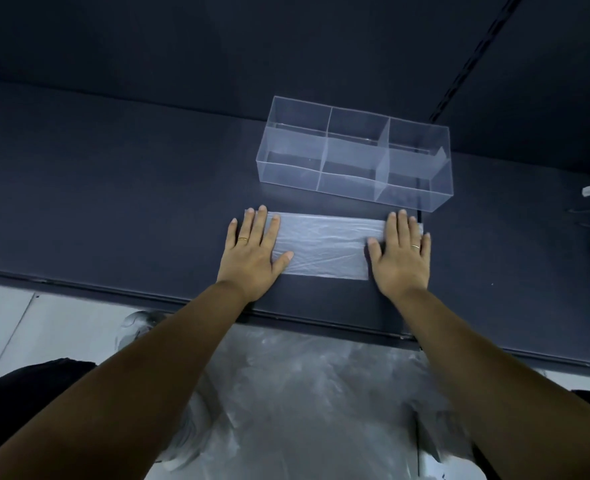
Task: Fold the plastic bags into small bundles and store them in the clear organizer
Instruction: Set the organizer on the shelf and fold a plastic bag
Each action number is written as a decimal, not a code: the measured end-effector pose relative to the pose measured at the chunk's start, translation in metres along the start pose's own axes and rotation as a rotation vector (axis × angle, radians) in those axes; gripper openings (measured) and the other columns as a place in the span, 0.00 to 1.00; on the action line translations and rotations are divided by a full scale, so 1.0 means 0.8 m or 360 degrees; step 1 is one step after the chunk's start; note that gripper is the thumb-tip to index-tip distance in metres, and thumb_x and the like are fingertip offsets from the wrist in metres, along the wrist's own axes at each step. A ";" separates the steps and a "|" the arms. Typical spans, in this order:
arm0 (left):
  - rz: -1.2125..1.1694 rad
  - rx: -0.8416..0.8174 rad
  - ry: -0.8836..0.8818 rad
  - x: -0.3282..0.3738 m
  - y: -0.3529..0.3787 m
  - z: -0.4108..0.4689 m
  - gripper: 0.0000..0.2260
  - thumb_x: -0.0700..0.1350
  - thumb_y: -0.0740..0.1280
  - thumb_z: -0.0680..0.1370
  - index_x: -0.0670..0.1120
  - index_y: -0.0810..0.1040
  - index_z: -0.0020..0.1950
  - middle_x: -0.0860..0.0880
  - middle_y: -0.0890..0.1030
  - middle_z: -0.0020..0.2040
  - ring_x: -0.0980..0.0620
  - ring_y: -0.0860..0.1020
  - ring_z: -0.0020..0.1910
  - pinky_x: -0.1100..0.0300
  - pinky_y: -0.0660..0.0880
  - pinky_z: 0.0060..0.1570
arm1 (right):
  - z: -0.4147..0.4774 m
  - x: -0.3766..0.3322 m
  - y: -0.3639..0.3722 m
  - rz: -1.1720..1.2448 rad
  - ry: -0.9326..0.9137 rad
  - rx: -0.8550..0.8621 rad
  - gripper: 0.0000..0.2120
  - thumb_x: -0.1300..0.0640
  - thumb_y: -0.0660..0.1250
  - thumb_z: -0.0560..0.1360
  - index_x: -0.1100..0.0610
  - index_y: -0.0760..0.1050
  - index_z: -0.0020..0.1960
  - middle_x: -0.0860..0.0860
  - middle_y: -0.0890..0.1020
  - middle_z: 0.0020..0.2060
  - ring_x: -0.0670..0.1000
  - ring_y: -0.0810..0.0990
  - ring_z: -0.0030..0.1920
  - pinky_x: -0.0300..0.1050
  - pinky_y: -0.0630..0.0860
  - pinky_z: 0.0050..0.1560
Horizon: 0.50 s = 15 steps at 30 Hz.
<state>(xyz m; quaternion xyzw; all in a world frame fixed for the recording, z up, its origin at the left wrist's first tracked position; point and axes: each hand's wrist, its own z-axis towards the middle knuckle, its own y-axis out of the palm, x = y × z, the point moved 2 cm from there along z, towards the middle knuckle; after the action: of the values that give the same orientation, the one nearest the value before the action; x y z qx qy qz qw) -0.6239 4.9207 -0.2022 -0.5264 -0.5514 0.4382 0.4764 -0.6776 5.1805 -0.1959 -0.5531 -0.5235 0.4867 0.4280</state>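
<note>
Both palms are down. My left hand (252,251) lies flat, fingers spread, on the left end of the translucent whitish plastic bag folded into a long flat strip (324,245). My right hand (402,254) does the same on the right end, fingers straight. Neither hand pinches anything; this is pressing, not gripping. The strip lies between the hands on the dark matte tabletop (113,202), with its far long edge just short of the clear rectangular divided organizer (286,174). That box sits just beyond my fingertips, a little more toward the right hand. No bundle shows in any of its compartments, so I judge the job is in its early part and the step in hand is flattening this strip before the next fold. To do it well I'd sweep from the middle outward to drive the air out and keep the two long edges parallel. Then one palm anchors an end while the other brings its end over, since thin film like this likely slides and springs open. The organizer's front wall is close ahead, so no pushing forward. The table's near edge runs just behind my wrists, and a loose heap of crumpled clear plastic (304,393) waits below it between my forearms. There's open tabletop outward of the left hand, and outward of the right too, as far as a small white scrap (587,191).
</note>
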 end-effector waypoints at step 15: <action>-0.0476 0.0120 0.0376 0.052 -0.018 -0.053 0.31 0.59 0.63 0.78 0.44 0.61 0.75 0.48 0.61 0.76 0.50 0.57 0.74 0.59 0.48 0.74 | -0.082 -0.023 -0.028 0.0725 -0.0314 0.0194 0.03 0.64 0.71 0.73 0.59 0.81 0.46 0.54 0.78 0.47 0.55 0.75 0.49 0.51 0.72 0.55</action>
<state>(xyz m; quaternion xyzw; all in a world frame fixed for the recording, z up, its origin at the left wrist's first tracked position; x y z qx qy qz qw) -0.5840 4.9607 -0.1783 -0.4682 -0.5469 0.3180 0.6169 -0.6161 5.1661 -0.1621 -0.5798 -0.3944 0.6527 0.2868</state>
